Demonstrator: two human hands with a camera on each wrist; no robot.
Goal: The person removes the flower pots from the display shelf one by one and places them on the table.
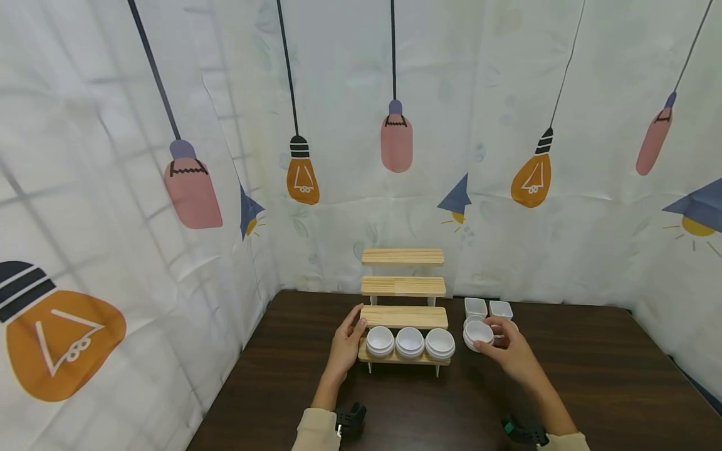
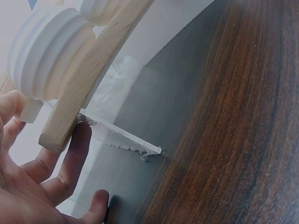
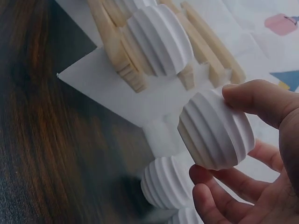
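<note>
My left hand (image 1: 342,351) holds the left end of a tiered wooden stand (image 1: 403,317), its fingers around the plank end. In the left wrist view the fingertips touch the plank (image 2: 96,70) and a thin white leg runs down to the table. Three small white ribbed round pots (image 1: 410,342) stand in a row on the lowest step. To the right of the stand, my right hand (image 1: 516,360) pinches another white ribbed pot (image 3: 217,130) between thumb and fingers, with the pot raised above the table in the right wrist view.
Behind the held pot, two white square pots (image 1: 476,307) and more round pots (image 3: 166,182) stand on the dark wooden table (image 1: 592,363). The stand's upper steps (image 1: 403,286) rise toward a printed cloth backdrop (image 1: 350,232), which also hangs along both sides.
</note>
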